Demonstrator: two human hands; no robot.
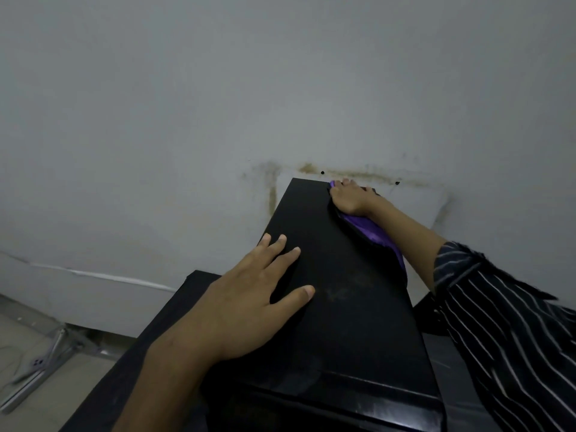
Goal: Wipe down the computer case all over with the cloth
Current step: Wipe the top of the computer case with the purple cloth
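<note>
The black computer case (pixel 349 307) stands upright in the middle, its flat top panel facing me. My left hand (pixel 249 300) rests flat on the top's left side, fingers spread and straight. My right hand (pixel 350 198) is at the far right corner of the top, fingers curled over the back edge on the purple cloth (pixel 371 232). The cloth trails from under that hand along the case's right edge. Part of the cloth is hidden beneath my palm and wrist.
A black table (pixel 149 347) carries the case, with its left edge dropping to the floor. A stained grey wall (pixel 280 104) rises right behind the case. A metal frame (pixel 46 357) and thin cables lie on the floor at lower left.
</note>
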